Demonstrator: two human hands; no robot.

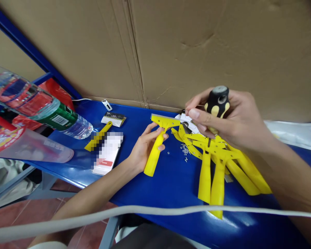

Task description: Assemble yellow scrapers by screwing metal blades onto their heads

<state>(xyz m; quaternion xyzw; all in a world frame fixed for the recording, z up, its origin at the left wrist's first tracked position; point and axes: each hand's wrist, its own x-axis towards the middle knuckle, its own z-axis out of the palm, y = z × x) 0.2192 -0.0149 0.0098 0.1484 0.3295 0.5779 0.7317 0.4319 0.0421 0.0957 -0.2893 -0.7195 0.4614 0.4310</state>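
A yellow plastic scraper with a T-shaped head (154, 154) is in the left hand (141, 150), near the middle of the glossy blue bench (150, 197). The left grip is closed around the neck and upper handle, with fingertips showing on the far side. The scraper's long axis slants: the blunt handle end points back toward the person, the head away and to the right, toward the brown cardboard sheet (176, 62) behind. The right grip is closed on a stubby black-and-yellow screwdriver (217, 103), which lies to the right of the scraper head, apart from it. The screwdriver's thick end is up and its shaft points down over a heap of similar yellow scrapers (217, 183); whether the tip touches them I cannot tell. The thumb and forefinger of the right hand (232, 119) are close together, nearer the head than the handle end; anything pinched there is too small to tell.

The scraper's handle is smooth, rounded and widens toward its end; its head is flat, with a thin greyish strip (152, 117) along the far edge. Between scraper and heap lie small metallic bits of hardware (185, 149), some ring-shaped, loosely scattered. The screwdriver's handle is bulbous, with pale yellow patches on black.
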